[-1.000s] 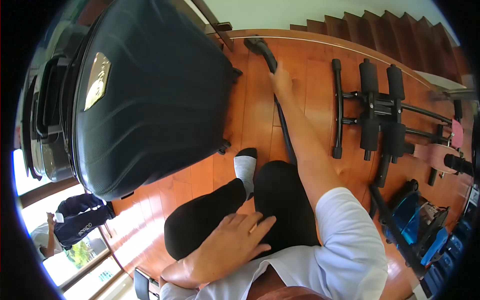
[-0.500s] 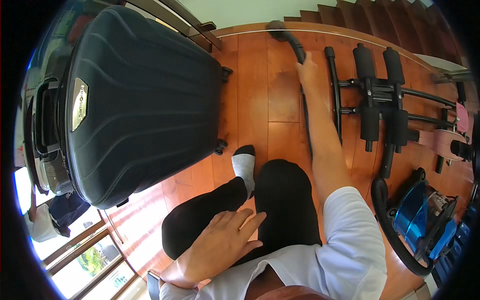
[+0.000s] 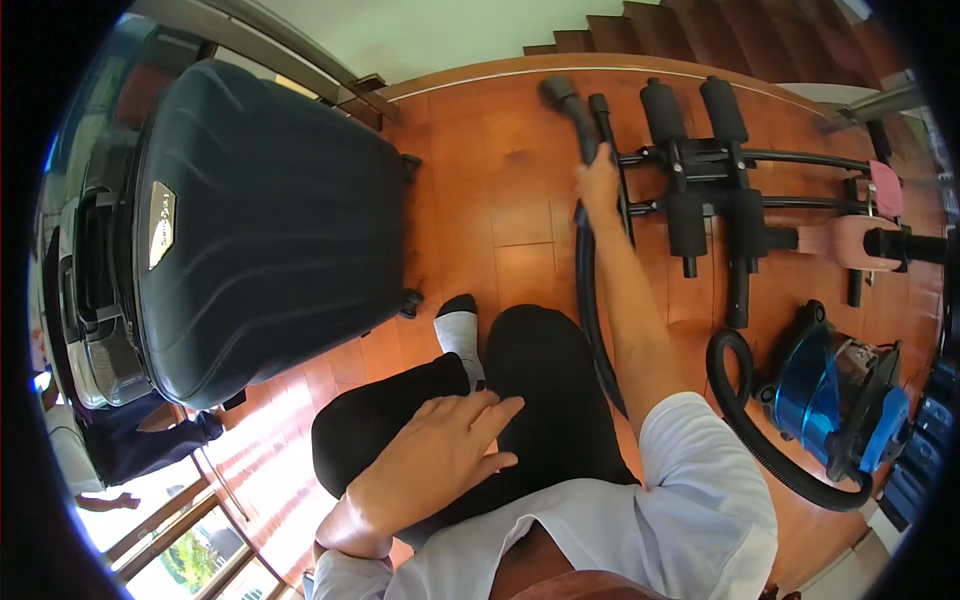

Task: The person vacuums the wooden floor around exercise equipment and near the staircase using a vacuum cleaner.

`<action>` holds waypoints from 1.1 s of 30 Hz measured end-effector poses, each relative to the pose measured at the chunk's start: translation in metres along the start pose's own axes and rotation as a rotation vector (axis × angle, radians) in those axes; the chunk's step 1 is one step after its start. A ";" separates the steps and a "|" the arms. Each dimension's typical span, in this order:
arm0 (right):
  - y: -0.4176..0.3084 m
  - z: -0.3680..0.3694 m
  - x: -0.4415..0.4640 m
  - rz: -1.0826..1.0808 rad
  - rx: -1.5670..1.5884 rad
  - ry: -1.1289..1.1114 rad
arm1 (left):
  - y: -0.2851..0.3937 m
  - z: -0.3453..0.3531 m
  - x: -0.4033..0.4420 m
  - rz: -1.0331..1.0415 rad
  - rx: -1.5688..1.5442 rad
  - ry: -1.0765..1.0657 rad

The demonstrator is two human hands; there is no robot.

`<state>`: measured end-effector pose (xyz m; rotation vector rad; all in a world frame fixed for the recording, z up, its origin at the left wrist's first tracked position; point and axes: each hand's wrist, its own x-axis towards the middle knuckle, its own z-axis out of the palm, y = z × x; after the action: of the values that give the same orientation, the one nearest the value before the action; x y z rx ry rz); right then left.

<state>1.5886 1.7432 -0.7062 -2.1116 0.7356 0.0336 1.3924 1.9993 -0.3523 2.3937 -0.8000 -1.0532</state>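
Observation:
My right hand (image 3: 600, 188) is wrapped round the black vacuum wand (image 3: 582, 140), whose round brush head (image 3: 557, 92) rests on the wooden floor near the raised edge by the stairs. From the wand a black hose (image 3: 590, 300) runs back past my right knee. My left hand (image 3: 440, 450) lies palm down over my lap with its fingers apart, holding nothing. To the right on the floor stands the blue vacuum cleaner (image 3: 835, 385), its ribbed hose curving beside it.
A large dark suitcase (image 3: 270, 240) stands at the left. Black exercise equipment with foam rollers (image 3: 685, 225) lies just right of the wand. Brown stairs (image 3: 700, 40) are at the top. Another person's hand (image 3: 112, 502) shows at the lower left, near dark clothing (image 3: 150, 435).
My right hand has drawn the wand closer to the exercise equipment, and the hose now bends beside my knee. The view has shifted. My left hand remains over my lap.

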 end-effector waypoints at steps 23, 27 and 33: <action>0.220 -0.220 -0.420 0.305 -0.152 -0.053 | 0.010 -0.004 0.057 -0.014 -0.015 0.162; 0.210 -0.213 -0.395 0.345 -0.114 0.017 | -0.007 0.009 0.071 -0.048 0.061 0.228; 0.186 -0.165 -0.272 0.264 0.004 0.155 | -0.051 0.068 0.094 -0.072 0.354 0.460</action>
<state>1.2302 1.6703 -0.6646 -2.0165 1.1031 0.0119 1.4089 1.9685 -0.4738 2.8215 -0.7824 -0.3673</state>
